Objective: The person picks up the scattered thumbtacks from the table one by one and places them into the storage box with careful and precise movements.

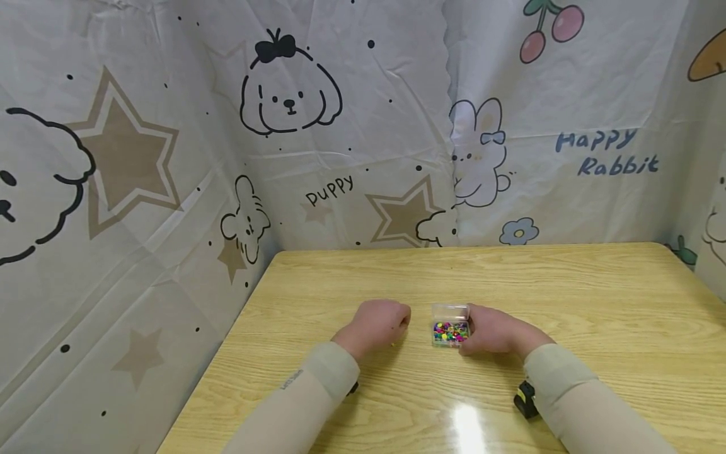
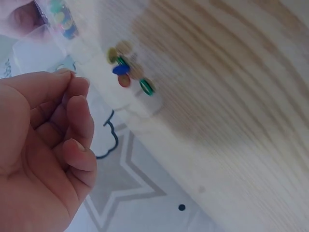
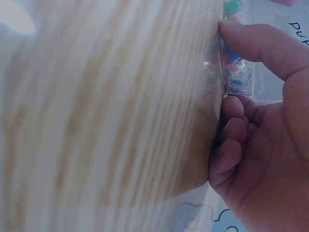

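Observation:
My right hand [image 1: 492, 331] grips the right side of a small clear plastic box [image 1: 450, 345], thumb at the near side and fingers behind. The box sits on the table with its lid [image 1: 450, 311] raised at the back, and many-coloured thumbtacks [image 1: 450, 331] fill it. To the left of the box, my left hand [image 1: 375, 326] hovers low over the table. Its thumb and forefinger tips [image 2: 72, 79] meet in a pinch, the other fingers curled; no thing shows clearly between them. Several loose thumbtacks [image 2: 121, 70], yellow, green, blue and red-rimmed, lie on the wood near that hand.
Both hands work over a light wood-grain table [image 1: 317, 277]. A printed white cloth [image 1: 351, 69] hangs behind it and along the left side. Dark wrist gear [image 1: 526, 400] sits under the right sleeve. Light glares off the table's front [image 1: 467, 422].

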The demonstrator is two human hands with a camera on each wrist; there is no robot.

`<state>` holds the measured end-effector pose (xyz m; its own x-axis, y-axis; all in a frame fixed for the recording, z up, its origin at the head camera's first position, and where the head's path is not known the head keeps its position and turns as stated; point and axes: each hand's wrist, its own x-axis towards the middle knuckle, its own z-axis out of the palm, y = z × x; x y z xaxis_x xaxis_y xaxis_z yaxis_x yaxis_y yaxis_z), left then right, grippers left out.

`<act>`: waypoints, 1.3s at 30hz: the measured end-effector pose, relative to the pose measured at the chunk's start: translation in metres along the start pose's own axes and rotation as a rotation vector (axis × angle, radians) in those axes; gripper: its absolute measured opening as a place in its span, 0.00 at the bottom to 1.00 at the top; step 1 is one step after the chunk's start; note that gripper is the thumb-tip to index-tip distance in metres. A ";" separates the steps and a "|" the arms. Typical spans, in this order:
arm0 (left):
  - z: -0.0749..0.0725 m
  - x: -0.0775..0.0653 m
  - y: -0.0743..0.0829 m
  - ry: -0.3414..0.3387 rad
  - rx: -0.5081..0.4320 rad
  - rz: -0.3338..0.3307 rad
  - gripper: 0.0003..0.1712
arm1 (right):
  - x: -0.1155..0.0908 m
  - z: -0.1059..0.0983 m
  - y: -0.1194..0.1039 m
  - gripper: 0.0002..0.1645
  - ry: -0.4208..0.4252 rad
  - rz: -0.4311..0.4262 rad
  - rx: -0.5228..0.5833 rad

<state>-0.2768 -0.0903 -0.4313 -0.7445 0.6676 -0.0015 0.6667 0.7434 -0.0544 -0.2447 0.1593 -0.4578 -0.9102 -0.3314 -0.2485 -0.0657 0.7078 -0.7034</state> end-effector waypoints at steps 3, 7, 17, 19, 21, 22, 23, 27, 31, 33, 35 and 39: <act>-0.001 0.002 0.007 0.027 0.004 0.031 0.07 | 0.000 0.000 0.000 0.35 0.006 -0.001 -0.009; -0.001 0.006 0.017 0.058 0.019 0.076 0.09 | 0.000 0.000 0.001 0.35 0.012 -0.008 -0.018; 0.003 0.016 0.038 0.060 0.045 0.135 0.09 | 0.003 0.000 0.005 0.35 0.031 -0.022 -0.075; 0.003 0.018 0.042 0.051 0.040 0.141 0.08 | 0.003 -0.001 0.005 0.35 0.029 -0.028 -0.075; 0.004 0.019 0.045 0.037 0.035 0.141 0.08 | 0.003 -0.001 0.005 0.35 0.027 -0.038 -0.073; 0.005 0.020 0.046 0.031 0.035 0.143 0.08 | 0.003 -0.001 0.005 0.35 0.026 -0.044 -0.071; 0.005 0.020 0.047 0.027 0.035 0.144 0.08 | 0.003 -0.001 0.005 0.36 0.024 -0.048 -0.068; 0.008 0.022 0.049 0.017 0.048 0.148 0.08 | 0.002 -0.001 0.004 0.38 0.021 -0.057 -0.066; 0.007 0.022 0.050 0.010 0.055 0.143 0.08 | 0.002 -0.001 0.003 0.39 0.023 -0.054 -0.078; 0.006 0.021 0.050 0.006 0.060 0.142 0.08 | 0.002 -0.002 0.003 0.39 0.023 -0.052 -0.083; 0.006 0.020 0.050 0.002 0.066 0.141 0.08 | 0.002 -0.001 0.003 0.38 0.024 -0.048 -0.083; 0.004 0.019 0.048 -0.002 0.061 0.138 0.07 | 0.002 -0.001 0.003 0.38 0.025 -0.042 -0.089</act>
<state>-0.2593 -0.0418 -0.4384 -0.6457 0.7635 -0.0147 0.7596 0.6403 -0.1141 -0.2470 0.1616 -0.4591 -0.9156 -0.3475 -0.2023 -0.1396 0.7465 -0.6505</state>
